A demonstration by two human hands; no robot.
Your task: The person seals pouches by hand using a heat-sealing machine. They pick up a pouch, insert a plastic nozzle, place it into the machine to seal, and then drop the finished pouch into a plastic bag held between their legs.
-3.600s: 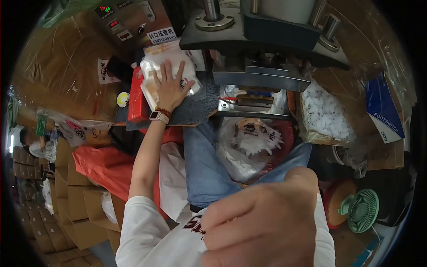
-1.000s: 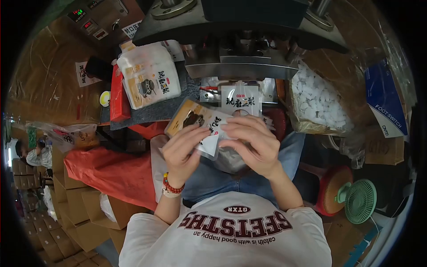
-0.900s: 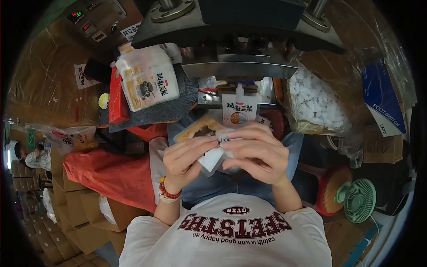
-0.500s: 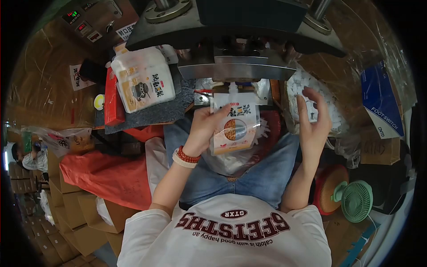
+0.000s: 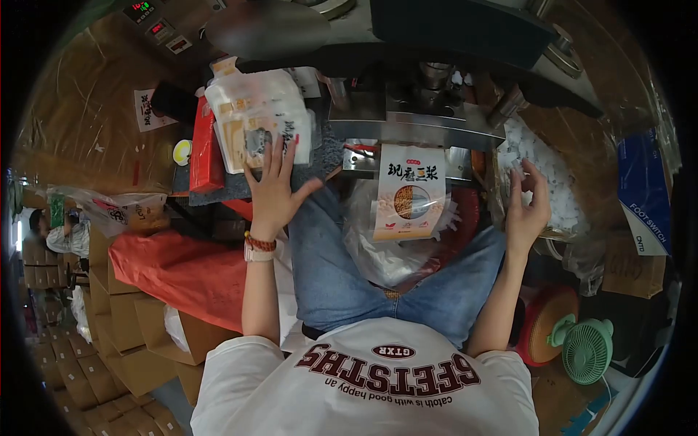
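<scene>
My left hand [image 5: 273, 190] is open, its fingers spread on the front of a stack of printed plastic pouches [image 5: 256, 109]. Over the right side, at the edge of a bin of small white plastic spouts [image 5: 545, 174], my right hand [image 5: 529, 207] has thumb and fingertips curled close together. Anything small between those tips cannot be told from the white pieces behind. One pouch [image 5: 410, 196], printed with beans in a round picture, hangs from the press [image 5: 443, 127], its top edge at the metal jaw. Neither hand touches that pouch.
A clear plastic bag [image 5: 389, 254] lies in my lap below the pouch. Beside the stack stands a red box [image 5: 206, 149]. On the right are a blue foot-switch box [image 5: 643, 192] and a green fan [image 5: 587, 351]. Cardboard boxes [image 5: 131, 320] are piled at left.
My left hand has let go of the pouch at the press and moved left onto the stack. My right hand has shifted slightly. The view has turned a little.
</scene>
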